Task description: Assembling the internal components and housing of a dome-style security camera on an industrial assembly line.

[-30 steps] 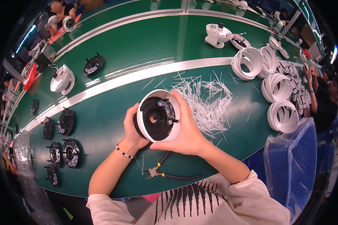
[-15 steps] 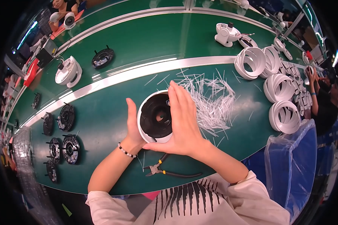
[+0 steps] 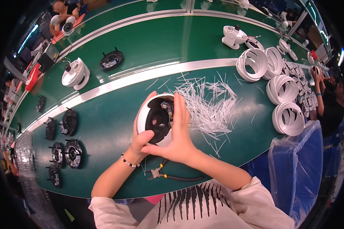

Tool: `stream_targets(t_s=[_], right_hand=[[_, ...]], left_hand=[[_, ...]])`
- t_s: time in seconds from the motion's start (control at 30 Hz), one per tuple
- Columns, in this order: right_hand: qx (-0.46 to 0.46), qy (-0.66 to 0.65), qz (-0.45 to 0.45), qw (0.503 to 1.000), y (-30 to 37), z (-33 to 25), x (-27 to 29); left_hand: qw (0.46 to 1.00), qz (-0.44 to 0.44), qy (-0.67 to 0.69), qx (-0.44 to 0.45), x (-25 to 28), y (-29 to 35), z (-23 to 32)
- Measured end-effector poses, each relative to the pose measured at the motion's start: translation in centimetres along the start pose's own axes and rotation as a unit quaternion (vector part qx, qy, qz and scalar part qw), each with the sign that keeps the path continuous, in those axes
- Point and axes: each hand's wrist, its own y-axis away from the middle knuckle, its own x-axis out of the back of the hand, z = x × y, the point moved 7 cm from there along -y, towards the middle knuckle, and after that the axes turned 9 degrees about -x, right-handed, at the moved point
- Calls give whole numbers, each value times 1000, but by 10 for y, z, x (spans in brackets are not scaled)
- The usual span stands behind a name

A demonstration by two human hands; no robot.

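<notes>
A white round housing [image 3: 141, 120] with a black round insert [image 3: 155, 123] is held between both hands above the near green worktop. My left hand [image 3: 138, 139] wraps its left side, with the thumb over the lower rim. My right hand [image 3: 182, 131] presses flat along the right side, its thumb under the lower edge. Small circuit parts show inside the housing near the right fingers; some of the inside is hidden. Below the hands lie side cutters [image 3: 155, 174] with dark handles. A heap of thin white strips [image 3: 214, 108] lies to the right of the hands.
Several black discs with prongs [image 3: 73, 153] lie at the left. White rings [image 3: 283, 89] are stacked at the right, above a plastic-covered blue bin [image 3: 294, 168]. Beyond a metal rail [image 3: 141, 72], a white bracketed part [image 3: 76, 74] and a black disc [image 3: 111, 58] rest on green surface.
My left hand has closed onto the housing from standing apart beside it. The housing has turned and tilted, showing circuit parts inside. Parts beyond the rail have shifted slightly right.
</notes>
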Motion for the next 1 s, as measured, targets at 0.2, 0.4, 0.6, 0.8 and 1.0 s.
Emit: stream_targets(t_s=[0.2,0.4,0.6,0.8,1.0], right_hand=[[51,30,11,998,-2,-21,10],[177,73,-52,980,-14,-15,40],[231,41,18,972,-30,1,97],[177,-28,4,984,-40,21,117],[181,-21,20,983,-42,24,130]], left_hand=[[982,126,141,19,-6,-1,8],[935,233,212,164,3,-19,-14],[925,122,105,344,2,-33,-39],[911,69,-7,407,-1,-45,-45],[915,113,21,387,-12,-49,-54]])
